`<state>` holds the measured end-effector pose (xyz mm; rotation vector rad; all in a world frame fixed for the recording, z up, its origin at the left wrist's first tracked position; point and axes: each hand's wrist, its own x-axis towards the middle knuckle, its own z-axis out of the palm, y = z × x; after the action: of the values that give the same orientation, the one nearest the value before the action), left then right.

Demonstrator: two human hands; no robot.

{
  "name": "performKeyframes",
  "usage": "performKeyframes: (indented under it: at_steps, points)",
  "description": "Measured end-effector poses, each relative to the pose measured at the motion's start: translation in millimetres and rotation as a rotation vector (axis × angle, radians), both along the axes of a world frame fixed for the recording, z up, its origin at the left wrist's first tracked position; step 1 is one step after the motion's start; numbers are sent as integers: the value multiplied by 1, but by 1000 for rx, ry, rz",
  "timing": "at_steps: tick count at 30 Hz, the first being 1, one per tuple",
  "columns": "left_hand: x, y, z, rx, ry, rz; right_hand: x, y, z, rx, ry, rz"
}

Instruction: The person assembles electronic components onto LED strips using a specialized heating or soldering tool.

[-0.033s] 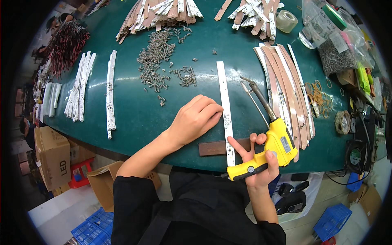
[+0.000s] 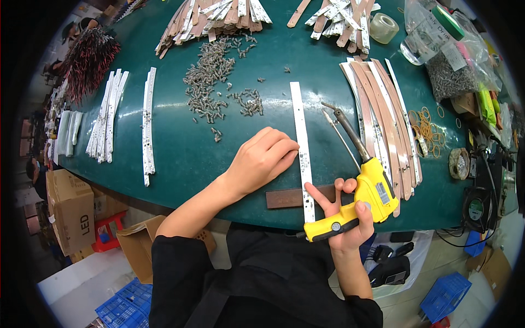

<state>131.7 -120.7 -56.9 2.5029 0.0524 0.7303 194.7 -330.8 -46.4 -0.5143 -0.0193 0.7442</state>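
Observation:
A long white LED circuit strip (image 2: 298, 120) lies lengthwise before me, its near end over a dark brown bar (image 2: 284, 199). My left hand (image 2: 262, 158) is closed in a pinch, fingertips touching the strip's left edge; whatever they hold is hidden. My right hand (image 2: 350, 218) grips a yellow soldering gun (image 2: 378, 191) by its handle, its index finger stretched onto the strip. The gun's metal tip and thin feed tube point away from me, just right of the strip, apart from it. Small metallic components (image 2: 208, 76) lie heaped beyond my left hand.
Stacked white and brown strips (image 2: 383, 126) lie at right, with more strips (image 2: 109, 117) at left and piles at the far edge. Rubber bands (image 2: 429, 131), a tape roll (image 2: 384, 28), and a bag of small parts (image 2: 451, 74) sit at right. Cardboard boxes (image 2: 71, 210) stand beside the table.

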Motion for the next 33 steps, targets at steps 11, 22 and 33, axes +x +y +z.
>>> performKeyframes:
  at_steps: [11,22,33]
  points:
    - [-2,-1,-1,231,5,-43,-1,2,3,-12,8,-5]
    - [-3,-3,-2,2,7,-15,-2,-3,5,10,8,-20]
    - [0,-2,-6,-43,-5,-16,15,-53,54,-547,-478,114]
